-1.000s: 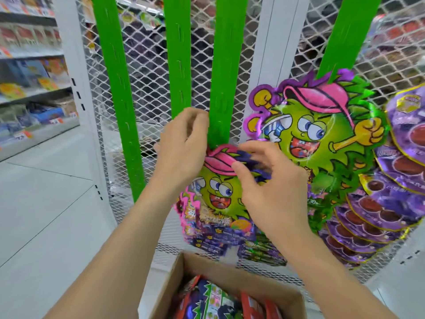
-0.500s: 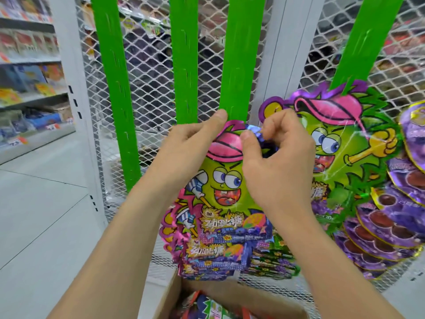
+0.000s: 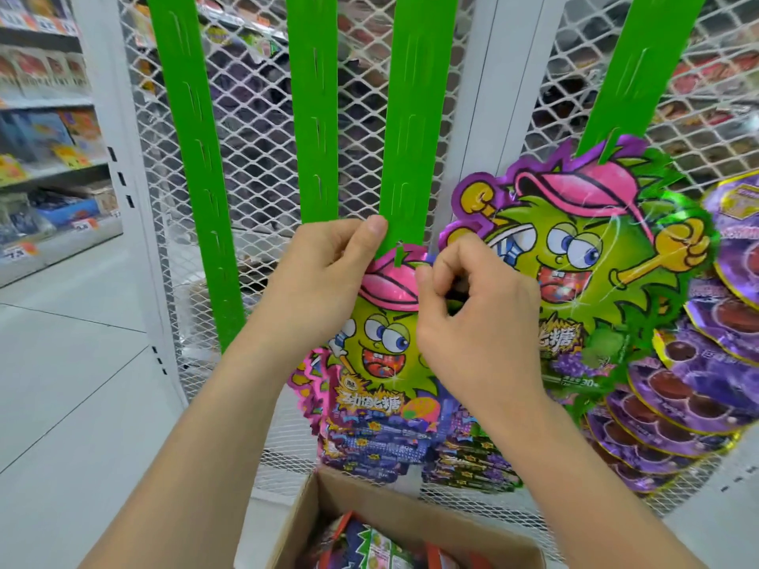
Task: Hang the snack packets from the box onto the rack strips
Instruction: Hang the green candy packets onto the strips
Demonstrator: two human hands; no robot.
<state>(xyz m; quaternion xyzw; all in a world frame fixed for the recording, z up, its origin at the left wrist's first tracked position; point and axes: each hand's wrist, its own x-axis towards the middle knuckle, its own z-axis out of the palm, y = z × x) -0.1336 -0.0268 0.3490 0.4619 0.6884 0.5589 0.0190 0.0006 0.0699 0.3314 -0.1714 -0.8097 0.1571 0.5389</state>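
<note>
A shop aisle with a pale floor is seen, with stocked shelves at the left. Most of the view is filled by a white mesh rack, down which four green strips are hung.

On the fourth strip, at the right, a big packet printed with a green cartoon face in a pink cap is hung. Overlapping purple packets are fanned out just beside and below it.

At the bottom edge an open cardboard box is placed in front of the rack. More snack packets are lying inside it, only partly shown.

A snack packet with the same green face is held up against the lower end of the third strip. A small green tab of that strip is seen lying over the packet's pink cap. Further packets are stacked behind and below it.

The strip's lower end is pinched by the left hand, the thumb laid on its front and the fingers curled behind. The packet's top edge is pinched by the right hand, its fingers bent tightly inward.
</note>
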